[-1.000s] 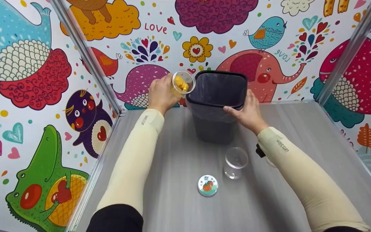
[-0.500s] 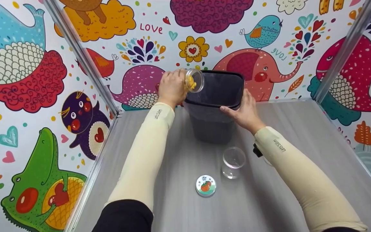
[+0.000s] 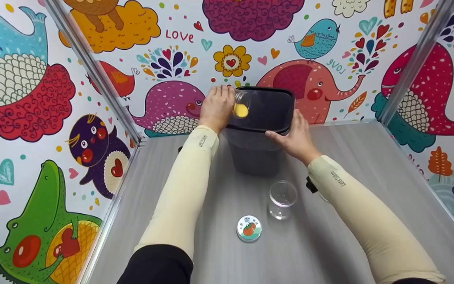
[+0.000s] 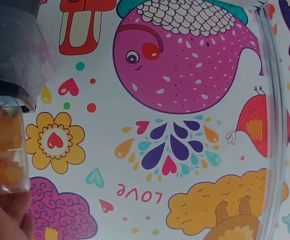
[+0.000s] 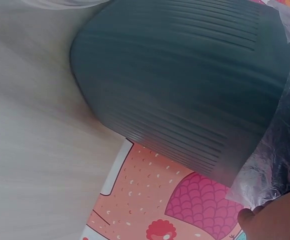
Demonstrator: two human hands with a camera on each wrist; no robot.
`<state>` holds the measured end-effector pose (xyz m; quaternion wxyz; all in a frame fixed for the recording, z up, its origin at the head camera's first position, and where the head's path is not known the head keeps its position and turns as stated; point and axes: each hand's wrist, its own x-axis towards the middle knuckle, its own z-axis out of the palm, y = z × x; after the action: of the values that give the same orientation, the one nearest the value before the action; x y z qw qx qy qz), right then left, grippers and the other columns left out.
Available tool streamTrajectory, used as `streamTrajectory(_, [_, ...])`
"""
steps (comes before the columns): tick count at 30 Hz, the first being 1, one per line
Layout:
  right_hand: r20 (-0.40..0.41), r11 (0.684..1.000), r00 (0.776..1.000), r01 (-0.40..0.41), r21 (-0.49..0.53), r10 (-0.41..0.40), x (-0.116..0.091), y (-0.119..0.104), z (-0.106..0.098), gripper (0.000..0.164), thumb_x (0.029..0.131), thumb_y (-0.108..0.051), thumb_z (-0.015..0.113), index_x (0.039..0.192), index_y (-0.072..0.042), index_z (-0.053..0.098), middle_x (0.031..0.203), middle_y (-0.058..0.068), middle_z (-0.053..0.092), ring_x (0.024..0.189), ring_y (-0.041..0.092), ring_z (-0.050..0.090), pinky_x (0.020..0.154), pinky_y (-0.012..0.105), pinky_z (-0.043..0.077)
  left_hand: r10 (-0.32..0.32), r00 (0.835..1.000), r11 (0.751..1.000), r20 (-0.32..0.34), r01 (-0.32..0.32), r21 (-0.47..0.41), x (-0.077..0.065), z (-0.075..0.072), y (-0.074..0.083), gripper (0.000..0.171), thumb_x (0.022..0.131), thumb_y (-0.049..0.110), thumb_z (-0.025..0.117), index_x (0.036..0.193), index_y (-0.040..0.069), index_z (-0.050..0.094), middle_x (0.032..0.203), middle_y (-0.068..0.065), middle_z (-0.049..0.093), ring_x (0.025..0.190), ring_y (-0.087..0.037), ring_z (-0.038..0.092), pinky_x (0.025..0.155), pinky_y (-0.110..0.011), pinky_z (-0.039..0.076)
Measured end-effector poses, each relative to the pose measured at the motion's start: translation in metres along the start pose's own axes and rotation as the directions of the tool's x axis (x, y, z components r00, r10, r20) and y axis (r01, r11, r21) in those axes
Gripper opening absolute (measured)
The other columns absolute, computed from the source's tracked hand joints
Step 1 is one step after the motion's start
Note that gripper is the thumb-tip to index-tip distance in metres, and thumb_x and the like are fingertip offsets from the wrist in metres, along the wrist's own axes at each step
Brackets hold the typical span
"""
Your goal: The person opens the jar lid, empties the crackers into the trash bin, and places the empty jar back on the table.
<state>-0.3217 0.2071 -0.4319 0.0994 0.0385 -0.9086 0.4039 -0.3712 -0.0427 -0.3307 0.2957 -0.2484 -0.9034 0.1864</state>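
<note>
My left hand [image 3: 217, 106] holds a clear plastic jar [image 3: 243, 96] tipped over the left rim of a dark trash bin [image 3: 253, 156]. Its mouth points into the bin. Yellow-orange pieces [image 3: 241, 111] sit inside the jar; the left wrist view shows the same orange chunks [image 4: 5, 150] through its wall. With thumb on the front rim and fingers along the right side, my right hand [image 3: 298, 138] grips the bin. A thin clear liner [image 5: 270, 160] folds over the bin's top edge. The bin's bottom inside cannot be made out.
A second clear jar [image 3: 283, 200] stands open in front of the bin. Nearer lies a round lid [image 3: 249, 228] with a red fruit picture. Part of a clear object shows beside my right forearm. Cartoon-printed walls [image 3: 231, 81] enclose the grey table [image 3: 219, 256].
My left hand has moved right and tilted the jar from beside the bin to over its opening. The yellow-orange pieces have shifted toward the jar's mouth. My right hand keeps its grip.
</note>
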Motion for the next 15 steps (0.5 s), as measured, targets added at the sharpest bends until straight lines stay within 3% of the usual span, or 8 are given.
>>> streamTrajectory(8, [0.002, 1.0, 1.0, 0.002, -0.009, -0.002, 0.0004, 0.0006, 0.0005, 0.126, 0.078, -0.072, 0.068, 0.158, -0.002, -0.002, 0.164, 0.019, 0.003, 0.149, 0.036, 0.001, 0.118, 0.053, 0.009, 0.063, 0.997, 0.991, -0.049, -0.057, 0.12, 0.0022, 0.0024, 0.005, 0.037, 0.101, 0.001, 0.04, 0.134, -0.005, 0.056, 0.127, -0.023, 0.062, 0.117, -0.034, 0.06, 0.107, -0.042, 0.039])
streamTrajectory(15, [-0.009, 1.0, 1.0, 0.013, -0.009, -0.013, -0.0002, 0.0008, 0.0005, 0.126, 0.078, -0.07, 0.068, 0.157, -0.001, 0.0, 0.163, 0.021, 0.005, 0.149, 0.037, 0.003, 0.118, 0.053, 0.009, 0.176, 0.983, 0.959, -0.049, -0.16, 0.234, 0.0039, 0.001, 0.006, 0.036, 0.102, -0.002, 0.039, 0.134, -0.007, 0.055, 0.126, -0.025, 0.062, 0.116, -0.035, 0.061, 0.106, -0.043, 0.04])
